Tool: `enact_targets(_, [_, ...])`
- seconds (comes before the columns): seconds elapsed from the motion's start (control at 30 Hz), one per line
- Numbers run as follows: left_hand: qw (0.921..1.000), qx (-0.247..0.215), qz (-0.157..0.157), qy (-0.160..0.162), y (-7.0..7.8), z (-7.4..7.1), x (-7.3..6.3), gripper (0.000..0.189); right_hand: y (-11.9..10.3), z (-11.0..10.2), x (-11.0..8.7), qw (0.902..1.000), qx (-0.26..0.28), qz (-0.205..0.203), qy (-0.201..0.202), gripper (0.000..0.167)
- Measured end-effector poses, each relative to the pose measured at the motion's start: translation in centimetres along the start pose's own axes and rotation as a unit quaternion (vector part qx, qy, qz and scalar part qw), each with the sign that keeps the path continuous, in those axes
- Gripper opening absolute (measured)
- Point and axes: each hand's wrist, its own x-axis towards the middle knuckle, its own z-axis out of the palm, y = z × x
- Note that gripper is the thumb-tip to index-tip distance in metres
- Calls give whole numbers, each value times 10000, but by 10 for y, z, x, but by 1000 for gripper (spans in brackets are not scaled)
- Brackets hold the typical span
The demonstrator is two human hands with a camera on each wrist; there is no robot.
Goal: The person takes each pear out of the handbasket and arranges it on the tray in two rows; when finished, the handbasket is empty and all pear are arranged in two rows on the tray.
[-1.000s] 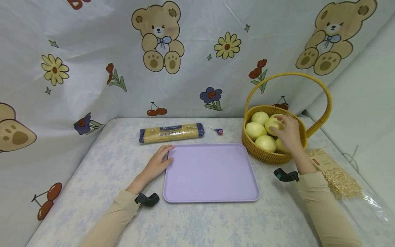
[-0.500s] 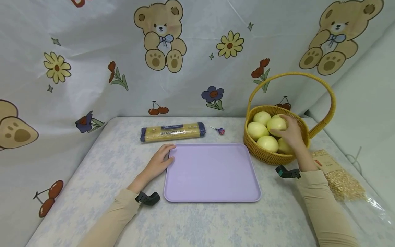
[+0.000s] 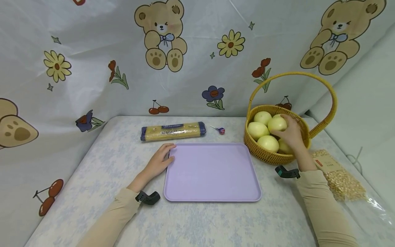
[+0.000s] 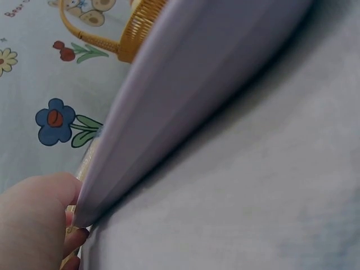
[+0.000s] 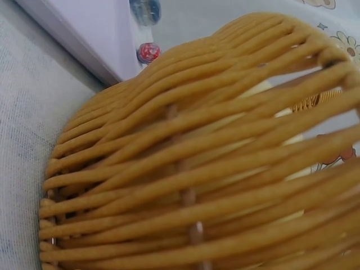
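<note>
At the far left corner of a lilac tray (image 3: pixel 213 173), my left hand (image 3: pixel 156 162) grips the rim; in the left wrist view the thumb laps over the edge and the fingers curl beside the corner. My right hand (image 3: pixel 293 132) reaches into a wicker basket (image 3: pixel 265 156), its thumb and fingers round a pale yellow-green round fruit (image 3: pixel 275 124). Several similar fruits (image 3: pixel 268 144) surround it. In the right wrist view, the basket's woven side (image 5: pixel 185 169) hides both the hand and the held fruit.
Behind the tray lie a spaghetti pack (image 3: pixel 173 131) and a lollipop (image 3: pixel 221 130). A clear bag of pale grains or seeds (image 3: pixel 342 180) lies right of the basket, close to the right sleeve. The basket's tall handle (image 3: pixel 334 103) arches over the fruits. A printed cloth (image 3: pixel 191 85) hangs behind the table.
The right hand has lowered slightly and its fingers have closed round the fruit. The left hand stays at the tray corner. The head view has shifted a little.
</note>
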Motion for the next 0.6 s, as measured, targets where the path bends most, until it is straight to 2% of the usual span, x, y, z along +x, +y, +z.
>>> enact_targets(0.27, [10000,-21,13,-7,0,0,0,47,-8,-2,-1,9969,346,250,665,76])
enact_targets(0.6, [10000,17,46,-2,0,0,0,47,-30,-5,-7,9945,591,409,763,75])
